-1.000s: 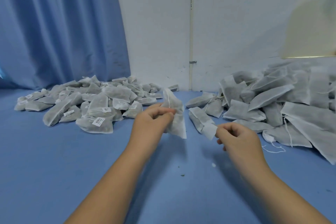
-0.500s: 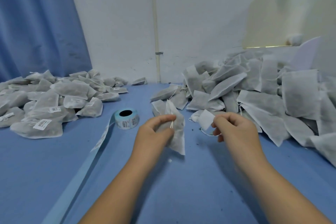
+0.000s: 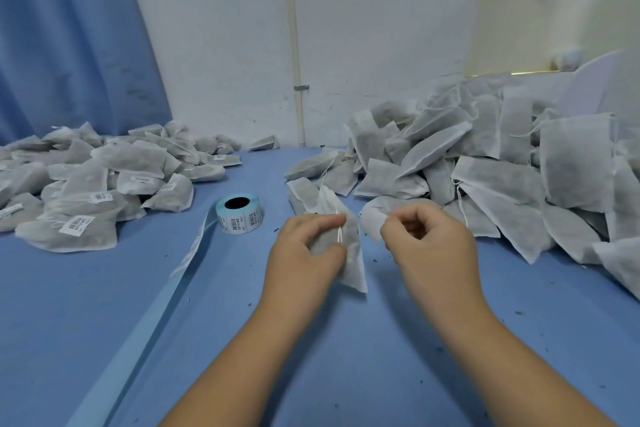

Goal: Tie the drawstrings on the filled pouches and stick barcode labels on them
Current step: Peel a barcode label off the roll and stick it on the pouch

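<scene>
I noted labelled pouches [image 3: 86, 236] piled left of the label roll [image 3: 239, 213], an unlabelled heap [image 3: 502, 177] remaining right of it, my left grip [image 3: 308, 246] pinching one pouch [image 3: 351, 260], and my right grip [image 3: 427, 243] curled, contents unclear.

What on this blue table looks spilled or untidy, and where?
Small dark specks lie scattered over the blue table, possibly spilled filling. The label roll has its backing strip trailing loose toward the near edge.
</scene>
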`<action>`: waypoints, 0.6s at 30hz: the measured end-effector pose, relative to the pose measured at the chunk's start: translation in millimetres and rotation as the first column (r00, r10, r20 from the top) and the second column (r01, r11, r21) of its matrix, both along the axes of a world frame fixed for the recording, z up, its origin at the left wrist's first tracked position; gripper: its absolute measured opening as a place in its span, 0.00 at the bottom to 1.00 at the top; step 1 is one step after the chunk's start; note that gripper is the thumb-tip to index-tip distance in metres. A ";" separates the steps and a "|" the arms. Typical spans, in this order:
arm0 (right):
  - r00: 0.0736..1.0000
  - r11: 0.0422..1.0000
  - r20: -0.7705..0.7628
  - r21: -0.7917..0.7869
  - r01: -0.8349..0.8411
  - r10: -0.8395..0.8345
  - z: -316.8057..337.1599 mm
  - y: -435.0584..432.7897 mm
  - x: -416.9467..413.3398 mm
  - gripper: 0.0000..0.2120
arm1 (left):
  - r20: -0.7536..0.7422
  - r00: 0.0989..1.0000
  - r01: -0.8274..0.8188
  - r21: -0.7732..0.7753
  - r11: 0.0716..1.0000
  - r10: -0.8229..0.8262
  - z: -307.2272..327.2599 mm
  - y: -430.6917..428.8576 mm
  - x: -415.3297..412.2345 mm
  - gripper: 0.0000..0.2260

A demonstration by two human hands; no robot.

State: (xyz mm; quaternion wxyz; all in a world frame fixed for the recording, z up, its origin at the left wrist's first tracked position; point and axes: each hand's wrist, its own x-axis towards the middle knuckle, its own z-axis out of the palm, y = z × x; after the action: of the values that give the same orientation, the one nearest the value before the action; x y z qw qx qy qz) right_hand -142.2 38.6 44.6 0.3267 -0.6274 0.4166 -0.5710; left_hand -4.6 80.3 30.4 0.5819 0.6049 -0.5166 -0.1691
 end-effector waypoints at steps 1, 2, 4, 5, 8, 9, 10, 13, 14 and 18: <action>1.000 1.000 -0.016 -0.013 0.014 -0.014 -0.5 0.4 0.9 0.06 | 0.008 1.000 -0.003 -0.004 1.000 0.003 -0.1 0.1 -0.7 0.18; 0.999 0.999 -0.028 -0.024 0.025 -0.025 -0.9 0.6 2.0 0.07 | 0.014 1.000 -0.004 -0.009 1.000 0.004 -0.1 0.1 -1.3 0.18; 0.998 0.998 -0.043 -0.040 0.038 -0.040 -2.2 1.1 3.6 0.07 | 0.025 1.000 -0.003 -0.015 1.000 0.003 -0.1 0.3 -2.2 0.19; 0.998 0.998 -0.047 -0.048 0.044 -0.046 -2.8 1.2 4.2 0.07 | 0.032 0.999 -0.001 -0.016 1.000 0.001 0.0 0.5 -2.7 0.19; 0.995 0.994 -0.062 -0.083 0.068 -0.073 -4.6 0.9 5.6 0.07 | 0.053 0.999 0.005 -0.025 1.000 -0.003 -0.1 1.0 -5.3 0.19; 0.994 0.993 -0.072 -0.096 0.075 -0.082 -5.1 1.0 6.2 0.07 | 0.061 0.998 0.005 -0.031 1.000 -0.003 -0.2 1.0 -6.3 0.19; 0.992 0.991 -0.085 -0.107 0.079 -0.089 -5.5 1.0 7.1 0.07 | 0.066 0.998 0.005 -0.036 0.999 -0.002 -0.3 0.8 -7.3 0.20; 0.986 0.988 -0.135 -0.139 0.075 -0.094 -7.6 1.7 10.1 0.06 | 0.078 0.997 0.001 -0.040 0.999 0.002 -0.8 -0.1 -10.1 0.20; 0.983 0.985 -0.155 -0.156 0.070 -0.095 -8.3 2.1 11.1 0.06 | 0.080 0.997 -0.001 -0.040 0.999 0.004 -1.2 -0.4 -10.7 0.20; 0.970 0.976 -0.228 -0.216 0.030 -0.081 -10.9 3.2 14.3 0.06 | 0.071 0.997 -0.007 -0.043 0.999 0.010 -1.7 -0.4 -11.6 0.18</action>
State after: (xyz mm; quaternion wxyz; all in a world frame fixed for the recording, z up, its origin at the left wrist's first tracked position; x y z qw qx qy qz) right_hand -127.8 41.8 33.7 0.1904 -0.7098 0.4069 -0.5425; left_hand -16.2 79.9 28.7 0.5767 0.6000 -0.5380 -0.1338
